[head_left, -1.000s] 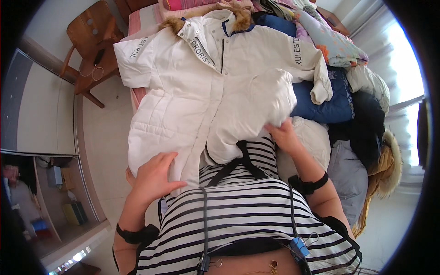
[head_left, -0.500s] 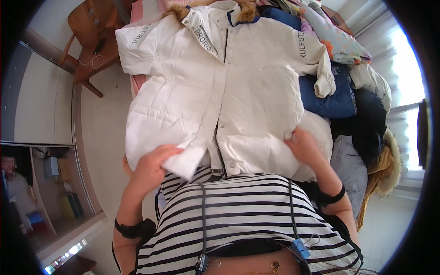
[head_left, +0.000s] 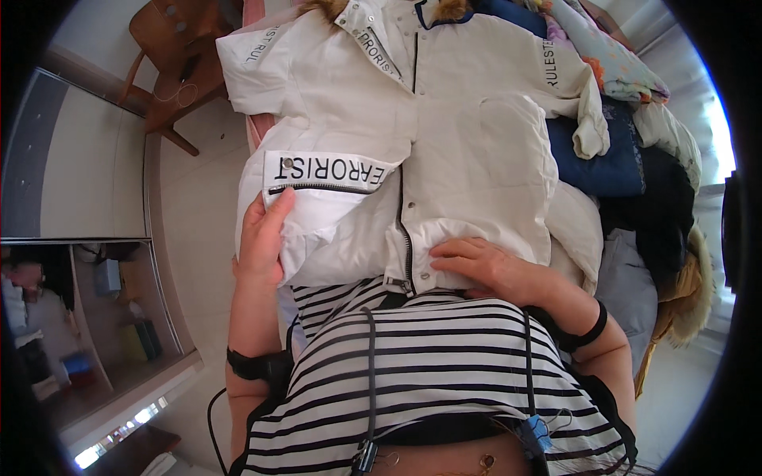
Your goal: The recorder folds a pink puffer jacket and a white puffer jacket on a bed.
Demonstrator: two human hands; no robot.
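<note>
A white padded jacket [head_left: 468, 174] lies spread front up before me, with a brown fur trim [head_left: 452, 9] at its collar end. My left hand [head_left: 266, 238] is closed on a front flap of it, thumb on top, fingers mostly hidden beneath. That flap [head_left: 325, 170] is turned back, showing black lettering, a snap and a black zipper strip. My right hand [head_left: 496, 268] lies flat on the jacket's lower hem, fingers stretched toward the front zipper [head_left: 406, 246]. Snap buttons run along the front edge beside this zipper.
Folded clothes are heaped at right: a blue garment [head_left: 587, 163], a black one [head_left: 655, 210], a grey one [head_left: 615, 278] and a fur-trimmed brown one [head_left: 686, 293]. A wooden chair [head_left: 178, 63] with a white cable stands at far left. An open cabinet [head_left: 119, 317] is at left.
The printed flap is now turned up and over by my left hand, which moved away from me. My right hand moved left and nearer, onto the hem. The whole view shifted slightly.
</note>
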